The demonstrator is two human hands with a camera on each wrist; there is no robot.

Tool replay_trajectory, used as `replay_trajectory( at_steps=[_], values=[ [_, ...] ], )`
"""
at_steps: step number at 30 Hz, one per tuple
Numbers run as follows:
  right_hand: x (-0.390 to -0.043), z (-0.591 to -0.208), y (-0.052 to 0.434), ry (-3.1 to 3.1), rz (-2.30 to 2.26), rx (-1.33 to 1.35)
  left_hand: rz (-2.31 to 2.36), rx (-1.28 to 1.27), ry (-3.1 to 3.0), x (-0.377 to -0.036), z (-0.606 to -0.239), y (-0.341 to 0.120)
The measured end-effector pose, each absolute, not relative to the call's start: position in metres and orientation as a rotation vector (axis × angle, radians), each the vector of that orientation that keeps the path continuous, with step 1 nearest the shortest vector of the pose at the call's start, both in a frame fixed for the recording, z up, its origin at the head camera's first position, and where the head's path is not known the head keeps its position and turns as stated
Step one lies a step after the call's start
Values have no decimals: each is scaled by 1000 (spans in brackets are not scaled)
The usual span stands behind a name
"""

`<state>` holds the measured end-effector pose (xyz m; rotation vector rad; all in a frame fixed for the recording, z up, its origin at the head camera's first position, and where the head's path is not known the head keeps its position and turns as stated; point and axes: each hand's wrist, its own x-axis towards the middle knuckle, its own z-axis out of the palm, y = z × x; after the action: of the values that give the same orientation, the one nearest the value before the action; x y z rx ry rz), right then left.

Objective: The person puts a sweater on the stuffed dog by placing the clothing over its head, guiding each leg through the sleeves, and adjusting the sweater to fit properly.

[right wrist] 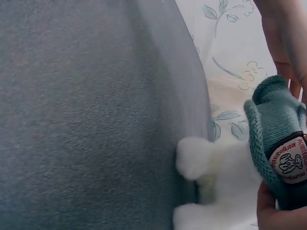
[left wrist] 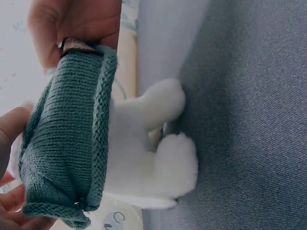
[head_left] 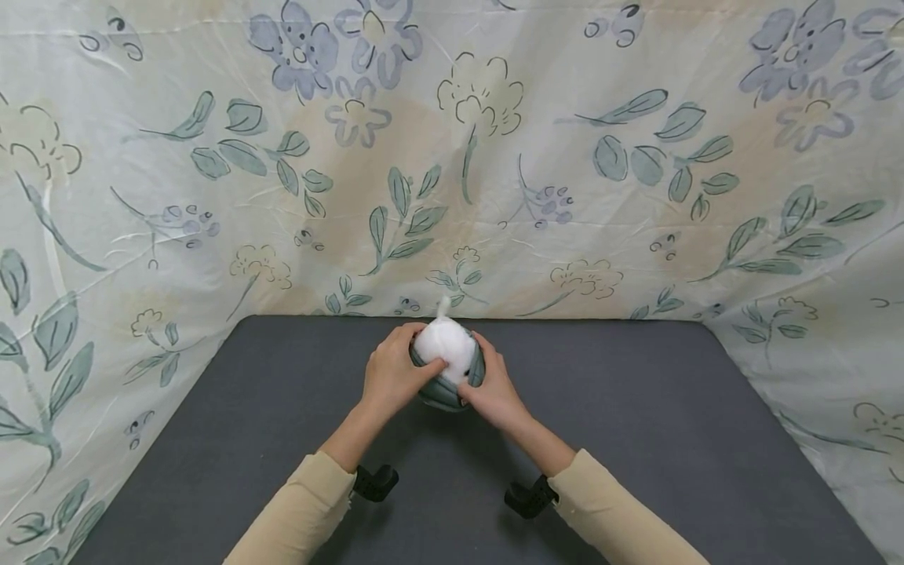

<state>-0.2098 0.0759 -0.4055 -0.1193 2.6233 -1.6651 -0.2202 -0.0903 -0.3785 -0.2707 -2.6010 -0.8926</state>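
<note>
A white plush toy stands on the table in front of me, upright, with its stubby white legs on the surface. It wears a green knitted sweater with a rolled hem, and a printed patch shows on it in the right wrist view. A thin white tuft or loop rises from its head. My left hand grips one side of the sweater, thumb across the front. On the other side my right hand pinches the sweater beside the patch. Both palms are partly hidden.
The dark grey table spreads around the toy. A cloth printed with flowers and leaves hangs behind and along both sides. Black wrist mounts sit below both hands.
</note>
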Motion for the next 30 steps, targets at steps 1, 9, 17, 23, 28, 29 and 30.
replay_trajectory(
  at_steps=[1, 9, 17, 23, 28, 29, 30],
  values=[
    [-209, -407, 76, 2617, -1676, -133, -890, -270, -2595, -221, -379, -90],
    [-205, -418, 79, 2661, -1690, -277, -877, -237, -2586, -222, -379, -88],
    [-202, -424, 78, 2705, -1671, -370, -862, -207, -2559, -221, -379, -83],
    [-203, -432, 79, 2806, -1654, -431, -853, -196, -2569, -220, -377, -81],
    [-205, -442, 80, 2943, -1639, -551, -857, -194, -2574, -219, -376, -81],
    [-206, -444, 80, 2978, -1622, -584, -860, -195, -2575, -219, -376, -81],
    [-206, -446, 81, 3017, -1600, -621, -861, -196, -2575, -220, -376, -81]
  ],
)
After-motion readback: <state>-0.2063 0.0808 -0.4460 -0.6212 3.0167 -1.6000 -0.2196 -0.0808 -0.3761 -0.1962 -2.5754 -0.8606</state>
